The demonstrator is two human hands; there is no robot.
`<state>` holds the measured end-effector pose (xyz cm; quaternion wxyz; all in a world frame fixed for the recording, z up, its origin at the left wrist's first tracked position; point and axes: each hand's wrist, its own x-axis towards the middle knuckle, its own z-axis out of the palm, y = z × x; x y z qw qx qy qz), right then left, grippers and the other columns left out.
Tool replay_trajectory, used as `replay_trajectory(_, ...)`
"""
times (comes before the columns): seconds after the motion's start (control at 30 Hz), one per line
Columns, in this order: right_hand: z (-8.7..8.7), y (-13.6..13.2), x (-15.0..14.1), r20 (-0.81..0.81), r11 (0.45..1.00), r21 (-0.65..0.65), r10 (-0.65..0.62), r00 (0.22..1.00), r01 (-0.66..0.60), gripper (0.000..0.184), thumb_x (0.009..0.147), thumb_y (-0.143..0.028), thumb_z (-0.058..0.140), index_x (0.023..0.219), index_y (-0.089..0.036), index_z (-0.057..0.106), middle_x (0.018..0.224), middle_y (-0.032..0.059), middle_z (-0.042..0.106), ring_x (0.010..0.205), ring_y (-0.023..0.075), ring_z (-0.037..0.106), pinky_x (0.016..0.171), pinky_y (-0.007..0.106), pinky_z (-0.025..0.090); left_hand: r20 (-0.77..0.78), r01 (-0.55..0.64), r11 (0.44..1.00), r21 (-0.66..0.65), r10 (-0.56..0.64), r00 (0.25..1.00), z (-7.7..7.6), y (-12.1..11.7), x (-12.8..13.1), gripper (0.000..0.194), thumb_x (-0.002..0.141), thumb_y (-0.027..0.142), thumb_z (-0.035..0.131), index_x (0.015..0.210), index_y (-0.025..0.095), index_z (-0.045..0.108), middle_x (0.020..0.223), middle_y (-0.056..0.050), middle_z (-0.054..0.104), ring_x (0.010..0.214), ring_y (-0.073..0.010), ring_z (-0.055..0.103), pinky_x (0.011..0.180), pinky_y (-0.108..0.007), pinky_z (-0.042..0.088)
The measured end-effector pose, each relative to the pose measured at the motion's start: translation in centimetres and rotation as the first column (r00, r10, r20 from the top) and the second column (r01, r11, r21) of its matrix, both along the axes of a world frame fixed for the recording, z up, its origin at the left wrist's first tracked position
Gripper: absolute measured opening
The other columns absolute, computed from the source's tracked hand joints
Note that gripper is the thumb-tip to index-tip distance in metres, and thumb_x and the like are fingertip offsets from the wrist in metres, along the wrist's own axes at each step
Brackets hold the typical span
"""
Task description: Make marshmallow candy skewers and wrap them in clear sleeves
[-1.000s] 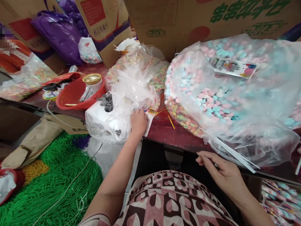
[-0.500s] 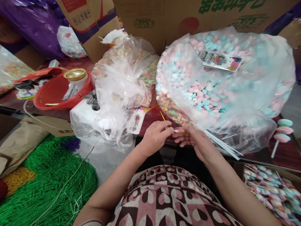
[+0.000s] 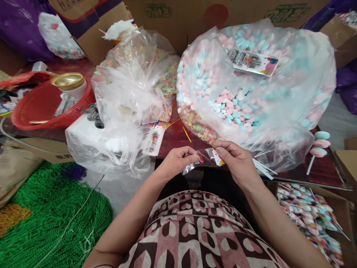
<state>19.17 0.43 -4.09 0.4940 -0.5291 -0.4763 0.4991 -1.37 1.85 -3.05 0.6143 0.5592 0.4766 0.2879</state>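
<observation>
My left hand (image 3: 175, 163) and my right hand (image 3: 237, 162) meet at the table's near edge, both pinching a small clear printed wrapper bag (image 3: 206, 159) stretched between them. Just behind my hands lies a large clear sack of pink, blue and white heart candies (image 3: 251, 89). White lollipop sticks (image 3: 263, 171) poke out from under that sack beside my right hand. A pile of small clear bags (image 3: 131, 96) sits to the left of my left hand.
A red basket (image 3: 41, 108) holds a gold-lidded jar (image 3: 67, 82) at the left. Finished lollipops (image 3: 319, 143) lie on the dark red table (image 3: 323, 171) at the right, above a box of wrapped lollipops (image 3: 309, 216). Green bead strings (image 3: 55, 208) fill the lower left. Cardboard boxes stand behind.
My left hand left the pile of small bags and came to the middle. My right hand rose to meet it, and both now hold a small wrapper bag between them.
</observation>
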Motion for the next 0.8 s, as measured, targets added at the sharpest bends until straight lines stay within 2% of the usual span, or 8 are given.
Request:
replay_trajectory(0.07,0.1,-0.1,0.1,-0.055,0.997,-0.045,0.060,0.997,-0.063,0.038,0.076,-0.041,0.077,0.110,-0.026,0.072,0.116,0.0044,0.072,0.100,0.0188,0.066,0.086,0.032,0.052,0.001,-0.040,0.999,0.032,0.040,0.999,0.3,0.0,0.0,0.026,0.081,0.043,0.065,0.076,0.018,0.062,0.071,0.002,0.061,0.066,-0.0101,0.051,0.065,-0.023,0.039)
replay_trajectory(0.13,0.0,-0.3,0.1,-0.081,0.996,-0.061,0.055,0.995,-0.060,0.040,0.072,-0.042,0.079,0.108,-0.026,0.072,0.114,0.0049,0.072,0.097,0.0192,0.066,0.083,0.032,0.053,-0.016,-0.054,0.991,0.125,0.057,0.998,0.4,-0.1,0.2,0.025,0.084,0.042,0.061,0.075,0.018,0.057,0.073,0.002,0.058,0.069,-0.0107,0.050,0.068,-0.024,0.039)
replay_trajectory(0.23,-0.6,-0.8,-0.1,-0.088,0.998,-0.051,-0.047,0.995,0.043,0.025,0.072,-0.044,0.079,0.084,-0.023,0.073,0.084,0.0019,0.072,0.074,0.0153,0.063,0.069,0.028,0.052,-0.066,-0.053,0.971,0.231,0.070,0.995,0.5,-0.3,0.4,0.025,0.090,0.039,0.053,0.076,0.019,0.053,0.075,0.002,0.055,0.073,-0.0114,0.049,0.070,-0.024,0.040)
replay_trajectory(0.3,-1.1,-1.1,-0.1,-0.059,0.994,-0.057,-0.099,0.993,0.096,0.027,0.074,-0.047,0.077,0.070,-0.021,0.069,0.064,-0.0011,0.064,0.057,0.0119,0.053,0.054,0.024,0.045,-0.095,-0.066,0.968,0.242,0.091,0.991,0.4,-0.5,0.7,0.028,0.093,0.041,0.049,0.074,0.020,0.051,0.071,0.003,0.054,0.069,-0.0112,0.049,0.067,-0.024,0.039)
replay_trajectory(0.4,-1.4,-1.5,-0.2,0.021,0.991,-0.047,-0.125,0.992,0.126,0.039,0.079,-0.053,0.071,0.061,-0.020,0.060,0.050,-0.0039,0.049,0.046,0.0096,0.041,0.043,0.023,0.032,-0.069,-0.100,0.979,0.179,0.114,0.991,0.1,-0.9,1.2,0.034,0.095,0.046,0.045,0.071,0.021,0.046,0.062,0.004,0.051,0.062,-0.0107,0.051,0.063,-0.024,0.040)
replay_trajectory(0.47,-1.3,-1.5,-0.2,0.017,0.989,-0.043,-0.141,0.990,0.141,0.045,0.082,-0.056,0.066,0.058,-0.020,0.056,0.047,-0.0046,0.045,0.044,0.0092,0.039,0.043,0.023,0.030,-0.006,-0.122,0.988,0.098,0.123,0.992,-0.3,-1.1,1.6,0.036,0.094,0.051,0.045,0.073,0.021,0.046,0.057,0.006,0.046,0.054,-0.0097,0.049,0.060,-0.024,0.041)
replay_trajectory(0.67,0.0,-1.0,-0.2,-0.177,0.994,-0.087,-0.080,0.981,0.065,0.030,0.067,-0.047,0.082,0.081,-0.022,0.070,0.075,-0.0006,0.068,0.065,0.0129,0.059,0.063,0.026,0.049,0.226,-0.105,0.992,-0.076,0.119,0.967,-0.3,-1.1,2.1,0.030,0.087,0.050,0.059,0.084,0.020,0.053,0.068,0.007,0.051,0.048,-0.0047,0.043,0.053,-0.021,0.038)
replay_trajectory(0.8,-0.3,-1.4,-0.1,-0.144,0.983,-0.104,-0.166,0.976,0.152,0.034,0.069,-0.049,0.079,0.066,-0.020,0.063,0.058,-0.0026,0.057,0.050,0.0102,0.046,0.047,0.023,0.037,0.211,-0.075,0.995,-0.059,0.086,0.974,-0.2,-1.3,2.2,0.029,0.083,0.046,0.066,0.081,0.019,0.055,0.058,0.007,0.050,0.050,-0.0061,0.044,0.054,-0.021,0.035)
